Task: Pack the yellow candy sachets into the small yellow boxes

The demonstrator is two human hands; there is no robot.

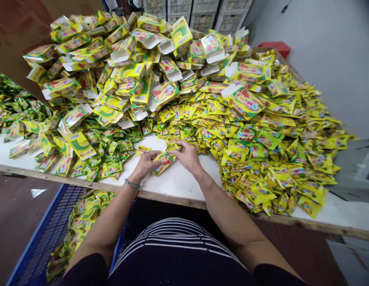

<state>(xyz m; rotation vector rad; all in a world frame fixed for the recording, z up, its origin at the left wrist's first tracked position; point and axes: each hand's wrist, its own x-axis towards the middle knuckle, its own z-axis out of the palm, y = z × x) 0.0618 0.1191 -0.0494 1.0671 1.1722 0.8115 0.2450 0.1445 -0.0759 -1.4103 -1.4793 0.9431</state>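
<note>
Over the white tabletop (184, 182), a small yellow and green carton (163, 163) with a red fruit picture is held between my hands. My left hand (145, 163) grips its left side, thumb across the front. At the far right end, the fingers of my right hand (187, 155) are closed around the carton's edge; a bit of yellow wrapping shows there, and I cannot tell whether it is a sachet. A yellow sachet (143, 150) lies just beyond my left hand. Yellow sachets (262, 167) are heaped on the right, green sachets (113, 153) on the left.
A high pile of open-ended cartons (137, 75) covers the back of the table. Below the front edge at left stands a blue crate (44, 226) holding filled-looking cartons (83, 218). A large cardboard box (14, 43) leans at back left; white crates (199, 18) stand behind.
</note>
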